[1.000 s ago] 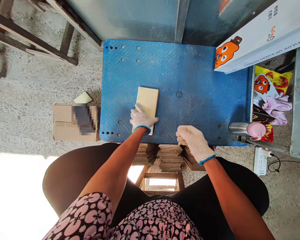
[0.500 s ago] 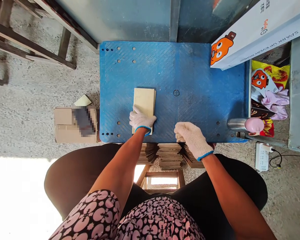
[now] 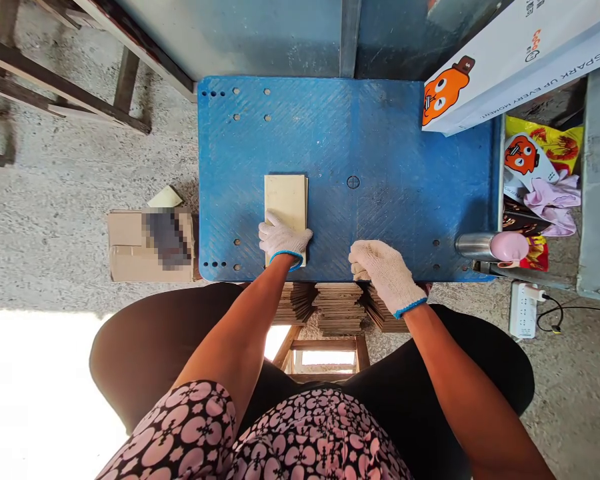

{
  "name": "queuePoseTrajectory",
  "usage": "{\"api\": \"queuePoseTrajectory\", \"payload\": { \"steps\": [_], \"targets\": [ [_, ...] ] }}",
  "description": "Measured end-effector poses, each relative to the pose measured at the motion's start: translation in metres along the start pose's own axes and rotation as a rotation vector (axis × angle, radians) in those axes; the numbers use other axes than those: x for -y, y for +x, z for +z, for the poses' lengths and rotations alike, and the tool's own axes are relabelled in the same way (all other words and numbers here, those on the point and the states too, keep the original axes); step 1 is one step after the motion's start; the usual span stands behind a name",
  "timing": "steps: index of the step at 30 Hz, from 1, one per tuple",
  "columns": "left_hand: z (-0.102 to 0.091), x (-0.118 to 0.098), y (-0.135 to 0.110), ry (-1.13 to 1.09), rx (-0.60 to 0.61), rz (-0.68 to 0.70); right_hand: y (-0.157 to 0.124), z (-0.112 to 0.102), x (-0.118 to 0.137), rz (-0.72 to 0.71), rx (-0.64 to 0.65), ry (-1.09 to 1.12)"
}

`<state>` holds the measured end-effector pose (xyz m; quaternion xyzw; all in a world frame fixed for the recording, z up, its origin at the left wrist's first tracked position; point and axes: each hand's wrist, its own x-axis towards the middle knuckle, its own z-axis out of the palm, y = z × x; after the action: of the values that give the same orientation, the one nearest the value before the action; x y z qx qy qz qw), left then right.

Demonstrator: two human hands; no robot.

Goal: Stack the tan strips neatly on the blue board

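A small stack of thin pale rectangular boards point(image 3: 286, 193) lies near the front of the blue plastic table point(image 3: 400, 167). My left hand point(image 3: 284, 239), in a white knitted glove with a blue cuff, lies across the stack's near part, its thumb and fingers reaching over the two long edges. To the right, my right hand point(image 3: 380, 272), gloved alike, hovers at the table's front edge with its fingers curled in; whatever they may hold is hidden. Below that edge, several piles of thin boards point(image 3: 339, 308) stand between my knees, partly covered by my right hand.
A white paper bag point(image 3: 510, 73) stands at the back right. A steel flask with a pink lid point(image 3: 509, 247) lies at the right edge, beside a bin of wrappers point(image 3: 555, 153). A power strip point(image 3: 523, 310) and a cardboard box point(image 3: 125, 263) flank the table.
The top board has slid slightly left under my left hand, and the stack's right edges look less fanned out. My right hand has barely moved. The view has shifted a little.
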<state>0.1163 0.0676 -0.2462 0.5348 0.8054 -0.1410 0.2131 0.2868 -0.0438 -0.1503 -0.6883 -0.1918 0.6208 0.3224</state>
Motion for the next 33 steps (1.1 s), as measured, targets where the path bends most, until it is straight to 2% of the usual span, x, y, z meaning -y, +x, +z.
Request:
{"api": "queuePoseTrajectory", "payload": {
  "steps": [9, 17, 21, 24, 28, 33],
  "targets": [
    [0.0, 0.0, -0.002, 0.032, 0.0, 0.013, -0.001, 0.001, 0.003, 0.0, 0.008, -0.056],
    [0.008, 0.004, 0.006, 0.027, -0.002, 0.008, 0.002, 0.0, -0.003, -0.015, 0.007, -0.09],
    [0.009, 0.012, 0.011, 0.02, 0.044, 0.054, 0.004, -0.001, -0.006, -0.02, 0.0, -0.11],
    [0.002, 0.021, 0.009, 0.073, 0.032, 0.12, 0.004, -0.003, -0.007, -0.036, -0.005, -0.122],
    [-0.018, 0.036, -0.016, 0.169, 0.003, 0.245, -0.006, -0.006, -0.001, -0.059, -0.013, -0.112],
    [-0.038, 0.072, -0.076, 0.302, 0.02, 0.406, -0.024, -0.006, 0.01, -0.059, -0.03, -0.137]
  ]
}}
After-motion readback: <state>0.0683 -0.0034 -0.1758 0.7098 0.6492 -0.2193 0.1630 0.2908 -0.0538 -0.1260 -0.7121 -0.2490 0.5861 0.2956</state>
